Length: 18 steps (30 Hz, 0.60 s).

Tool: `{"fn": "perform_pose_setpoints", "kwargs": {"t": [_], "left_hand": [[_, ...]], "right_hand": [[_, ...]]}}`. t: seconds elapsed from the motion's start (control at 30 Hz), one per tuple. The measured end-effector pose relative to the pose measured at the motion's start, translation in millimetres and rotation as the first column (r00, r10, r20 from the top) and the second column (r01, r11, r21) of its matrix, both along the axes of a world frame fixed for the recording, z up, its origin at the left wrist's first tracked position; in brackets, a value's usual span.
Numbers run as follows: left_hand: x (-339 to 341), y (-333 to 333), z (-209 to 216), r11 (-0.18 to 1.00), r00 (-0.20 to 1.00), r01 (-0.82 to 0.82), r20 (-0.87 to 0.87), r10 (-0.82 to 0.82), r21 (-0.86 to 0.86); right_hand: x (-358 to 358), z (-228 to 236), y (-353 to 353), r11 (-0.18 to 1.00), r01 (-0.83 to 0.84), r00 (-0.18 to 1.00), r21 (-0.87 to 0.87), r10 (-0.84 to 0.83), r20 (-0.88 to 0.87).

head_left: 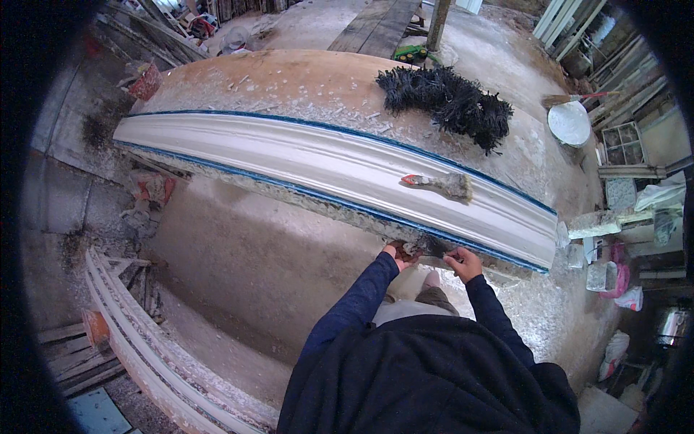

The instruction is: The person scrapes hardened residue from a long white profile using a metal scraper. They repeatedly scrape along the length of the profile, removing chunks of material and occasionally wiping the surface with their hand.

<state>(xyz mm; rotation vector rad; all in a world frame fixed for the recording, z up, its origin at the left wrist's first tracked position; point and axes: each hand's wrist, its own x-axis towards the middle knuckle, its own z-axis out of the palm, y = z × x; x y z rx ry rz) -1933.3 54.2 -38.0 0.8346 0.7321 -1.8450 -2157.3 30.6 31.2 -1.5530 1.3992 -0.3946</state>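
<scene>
The person stands at the near edge of a long desk (238,79) dusted with white plaster. Across it lies a long white moulding (303,155) with blue strips along both long edges, running from upper left to lower right.

Both hands meet at the moulding's near edge. The left hand (397,254) and the right hand (463,262) are each closed on a dark tuft of fibre (428,247) pressed against that edge; the grip is tight, fingers curled, the two hands just apart from each other.

On top of the moulding, above the hands, lies a brush (441,184) with a red handle and plaster-clogged bristles. Behind it on the desk sits a heap of black fibre (452,98), touching the moulding's far edge or just beside it; which cannot be told.

To the right, a round white pan (569,123) stands near the desk's end, its inside coated in white. Lower right, on the floor, are a white bag (614,351) and a pink bag (620,282), with a pale bucket (600,275) beside the pink one; what it holds cannot be made out. A reddish bucket (147,81) sits at the desk's far left corner.

At lower left a second curved moulding (144,347) rests on wooden planks (69,354).
</scene>
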Motion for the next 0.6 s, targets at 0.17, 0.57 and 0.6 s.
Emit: {"fn": "perform_pose_setpoints", "kwargs": {"t": [0.17,0.57,0.6], "left_hand": [[6.4,4.8,-20.5,0.999,0.992,0.041,0.115,-0.041,0.003],[5.3,6.9,-20.3,0.998,0.999,0.015,0.041,-0.012,-0.065],[8.6,7.7,-20.0,0.997,0.999,0.030,0.024,-0.028,-0.068]], "right_hand": [[1.8,28.6,9.9,0.987,-0.130,0.983,-0.091,0.116,-0.144],[9.2,53.6,31.9,0.937,-0.149,0.959,-0.317,0.059,-0.276],[5.6,55.5,31.2,0.943,-0.083,0.972,-0.323,0.006,-0.233]]}}
